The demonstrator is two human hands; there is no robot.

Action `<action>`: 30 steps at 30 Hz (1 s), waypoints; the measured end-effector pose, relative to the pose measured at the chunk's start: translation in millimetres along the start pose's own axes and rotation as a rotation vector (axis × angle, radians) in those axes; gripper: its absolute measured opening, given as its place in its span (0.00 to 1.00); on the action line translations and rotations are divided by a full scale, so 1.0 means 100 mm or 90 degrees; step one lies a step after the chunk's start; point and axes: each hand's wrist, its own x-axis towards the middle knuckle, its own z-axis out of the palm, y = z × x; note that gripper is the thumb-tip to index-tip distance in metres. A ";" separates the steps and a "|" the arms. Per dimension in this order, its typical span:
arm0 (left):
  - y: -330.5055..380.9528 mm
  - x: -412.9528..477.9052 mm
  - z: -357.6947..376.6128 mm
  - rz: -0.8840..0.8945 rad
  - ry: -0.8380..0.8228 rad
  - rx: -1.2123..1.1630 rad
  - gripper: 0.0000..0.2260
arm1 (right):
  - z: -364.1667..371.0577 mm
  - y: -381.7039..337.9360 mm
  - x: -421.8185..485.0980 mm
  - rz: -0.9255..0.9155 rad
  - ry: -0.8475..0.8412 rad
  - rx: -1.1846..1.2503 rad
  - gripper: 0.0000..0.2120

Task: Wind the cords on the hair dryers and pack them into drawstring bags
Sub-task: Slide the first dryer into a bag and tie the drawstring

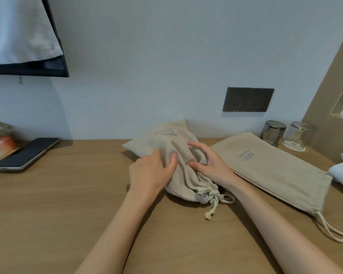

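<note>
Your left hand (152, 171) and right hand (208, 165) clasp the full bag (172, 139), its drawstring (211, 195) knotted: one judged packed. Right of your right hand, a flat bag (275, 169) lies unfilled.

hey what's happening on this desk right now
A person has both hands on a full bag in the middle of the table: the left hand grips its cloth, the right hand cups its side. Its drawstring is pulled shut and knotted. A second bag lies flat to the right, seemingly empty.
</note>
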 end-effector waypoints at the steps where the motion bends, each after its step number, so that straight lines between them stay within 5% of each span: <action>1: 0.00 0.00 -0.05 0.013 0.010 0.048 0.22 | 0.02 -0.02 0.06 -0.021 -0.019 -0.014 0.25; 7: -0.05 0.03 -0.10 0.038 -0.097 -0.051 0.21 | 0.15 -0.16 0.31 -0.085 0.015 -0.081 0.26; 12: 0.01 0.05 -0.16 0.082 0.035 -0.069 0.16 | 0.00 -0.23 0.17 -0.087 0.191 -0.247 0.14; 15: -0.12 0.12 -0.16 0.111 0.098 -0.101 0.08 | -0.01 -0.31 0.01 -0.090 0.125 -0.248 0.13; 21: -0.37 0.12 -0.03 0.150 -0.060 -0.051 0.16 | 0.10 -0.41 -0.20 -0.133 -0.043 -0.324 0.22; 30: -0.45 0.18 -0.16 0.110 -0.109 0.020 0.26 | 0.16 -0.24 -0.16 -0.196 0.026 -0.460 0.16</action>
